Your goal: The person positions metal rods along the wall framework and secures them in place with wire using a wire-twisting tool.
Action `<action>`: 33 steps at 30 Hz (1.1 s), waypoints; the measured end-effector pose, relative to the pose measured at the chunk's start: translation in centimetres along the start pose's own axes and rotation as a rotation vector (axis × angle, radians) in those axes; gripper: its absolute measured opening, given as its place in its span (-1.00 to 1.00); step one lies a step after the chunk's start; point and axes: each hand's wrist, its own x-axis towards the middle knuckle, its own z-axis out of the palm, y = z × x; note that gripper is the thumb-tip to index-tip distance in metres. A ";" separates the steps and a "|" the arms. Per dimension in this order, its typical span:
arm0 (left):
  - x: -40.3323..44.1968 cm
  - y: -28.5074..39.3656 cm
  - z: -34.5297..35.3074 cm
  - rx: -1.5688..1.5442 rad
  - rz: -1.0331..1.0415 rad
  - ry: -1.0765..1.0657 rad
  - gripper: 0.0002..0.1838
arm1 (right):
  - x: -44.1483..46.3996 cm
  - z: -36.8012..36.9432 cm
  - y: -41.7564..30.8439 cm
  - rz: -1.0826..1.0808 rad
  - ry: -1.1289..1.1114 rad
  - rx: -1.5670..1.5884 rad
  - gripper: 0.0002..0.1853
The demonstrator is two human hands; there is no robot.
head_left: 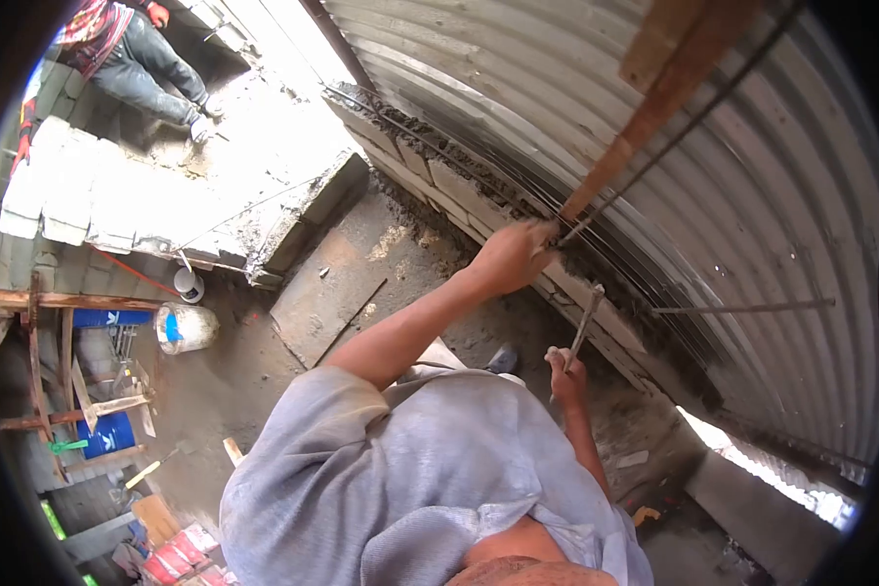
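My left hand (513, 256) reaches to the top of the block wall (444, 186). Its closed fingers are slightly blurred, beside the lower ends of a wooden strip (610, 166) and a thin steel bar (689, 117); what they grip is hidden. Lower and to the right, my right hand (566, 376) is closed around a thin grey rod-like tool (586, 322), whose upper end is close to the wall's edge. Long steel rods lie along the wall top, between it and the corrugated metal sheeting (752, 215).
Another person (151, 68) is at the upper left by a block wall (78, 186). A white bucket (188, 327), a small pail (188, 284), blue containers (105, 435) and wooden framing (78, 299) are at the left. A flat board (332, 293) lies on the floor.
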 end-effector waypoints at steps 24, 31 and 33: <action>-49.7 -24.1 -18.3 0.136 -1.177 0.388 -0.55 | 24.6 27.6 -1.2 0.118 -0.311 -0.389 -0.50; -50.0 -11.4 -9.1 -0.069 -1.471 0.640 -0.54 | 29.4 32.1 0.3 0.360 -0.089 -0.082 -0.61; -49.0 -7.2 -5.6 -0.121 -1.591 0.619 -0.52 | 31.1 33.3 4.5 0.311 -0.084 0.032 -0.69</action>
